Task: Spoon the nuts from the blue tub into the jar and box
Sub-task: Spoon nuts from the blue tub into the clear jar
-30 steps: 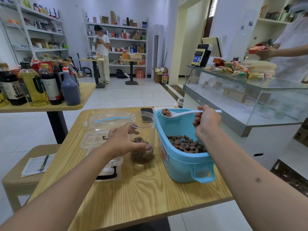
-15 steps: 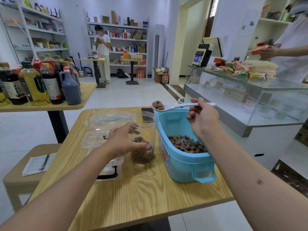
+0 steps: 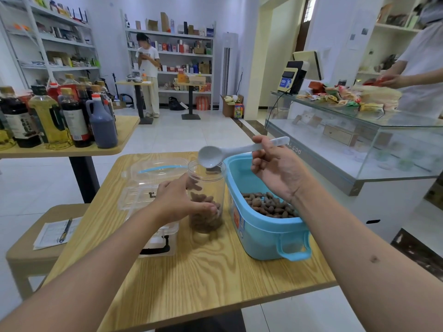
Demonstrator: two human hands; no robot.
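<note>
Wood-grain tabletop (image 3: pixel 203 279) carries the work; at near right sits the blue tub (image 3: pixel 266 236) with nuts (image 3: pixel 268 204) in it; just left, the left hand (image 3: pixel 177 202) grips the clear jar (image 3: pixel 207 188), part-filled; the box (image 3: pixel 153 185) lies left of it; farther, the right hand (image 3: pixel 278 168) pinches a white spoon (image 3: pixel 211 155), tipped over the jar's mouth.

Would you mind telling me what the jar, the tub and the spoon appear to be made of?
Jar: clear plastic, probably; the nuts show through its wall.
Tub: opaque light-blue plastic, smooth, with a moulded handle.
Spoon: white, glossy, likely plastic, though the look leaves ceramic open.
</note>
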